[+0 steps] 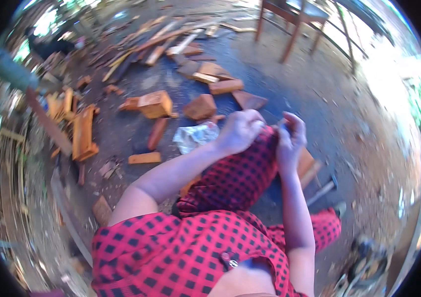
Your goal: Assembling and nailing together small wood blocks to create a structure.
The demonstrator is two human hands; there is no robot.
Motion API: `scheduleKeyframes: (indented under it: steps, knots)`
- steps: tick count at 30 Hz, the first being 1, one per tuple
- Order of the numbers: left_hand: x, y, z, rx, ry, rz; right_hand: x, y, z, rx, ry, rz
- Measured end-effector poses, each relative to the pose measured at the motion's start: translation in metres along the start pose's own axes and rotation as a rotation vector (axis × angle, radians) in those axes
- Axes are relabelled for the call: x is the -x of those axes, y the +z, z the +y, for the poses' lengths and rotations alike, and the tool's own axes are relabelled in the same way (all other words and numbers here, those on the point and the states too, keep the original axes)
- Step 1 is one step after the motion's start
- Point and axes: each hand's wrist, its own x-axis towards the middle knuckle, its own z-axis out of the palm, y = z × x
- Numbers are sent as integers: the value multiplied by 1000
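a: where are the hands?
b: both are up at the bent knee, in red-and-black checked trousers (240, 178). the left hand (242, 131) is just over the knee, the right hand (290, 141) just beside it.
a: what's in each grip?
b: left, the fingers are curled in, but i cannot tell if they hold anything. right, thumb and forefinger come close together at the tips; whatever may sit between them is too small and blurred to make out.
a: touching the cloth of the knee?
b: can't tell from here.
a: and around that?
b: a crumpled white rag (195, 138) lies by the left wrist. past the left hand there's a brown block (200, 107), and a wedge (248, 100) is beyond the knee. a board (309, 166) shows beside the right wrist, with what looks like a hammer (323, 190) near it on the floor (329, 109).
a: further out?
b: to the left, an orange block (155, 104), a reddish bar (157, 133) and a flat piece (144, 158), then a grooved timber (83, 132). at the top, a loose heap of planks (156, 42), and to its right a chair (294, 22) on wooden legs.
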Motion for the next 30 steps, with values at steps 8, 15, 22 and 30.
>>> scheduleKeyframes:
  steps: [8, 15, 22, 30]
  knots:
    - [-2, 32, 9, 185, -6, -46, 3, -29, -26, -418, 219, 88]
    - [-6, 75, 36, 430, -11, -247, 15, -67, -50, -326, 130, 191]
    - [-11, 122, 42, 577, -192, -352, 28, -106, -43, -330, 130, 423]
    - [-5, 158, 29, 709, -274, -355, 31, -160, -13, -493, 237, 581]
